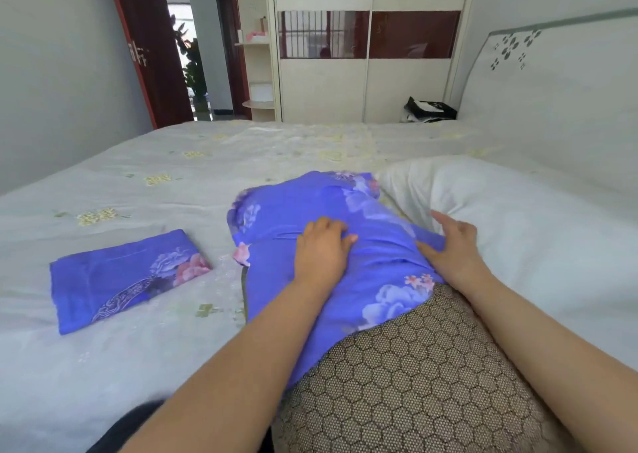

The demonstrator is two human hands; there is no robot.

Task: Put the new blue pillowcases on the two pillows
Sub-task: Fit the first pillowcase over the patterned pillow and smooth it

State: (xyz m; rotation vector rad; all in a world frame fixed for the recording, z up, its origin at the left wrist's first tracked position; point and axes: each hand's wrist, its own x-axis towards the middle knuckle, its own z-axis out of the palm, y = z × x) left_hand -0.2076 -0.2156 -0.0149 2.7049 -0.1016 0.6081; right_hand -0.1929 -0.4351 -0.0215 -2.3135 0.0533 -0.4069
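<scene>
Blue pillowcase [345, 245] half over honeycomb pillow [414, 383], under both hands [322, 245] [452, 245].

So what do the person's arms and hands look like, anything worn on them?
Both forearms are bare to the frame edge: no sleeves, gloves, watch or rings visible on the left hand or the right hand. Nails look short and unpainted.

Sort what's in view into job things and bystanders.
Job: blue pillowcase half over the honeycomb-patterned pillow; folded blue pillowcase; white pillow; left hand; right hand.
Bystanders: wardrobe; black-and-white bag; door.
</scene>
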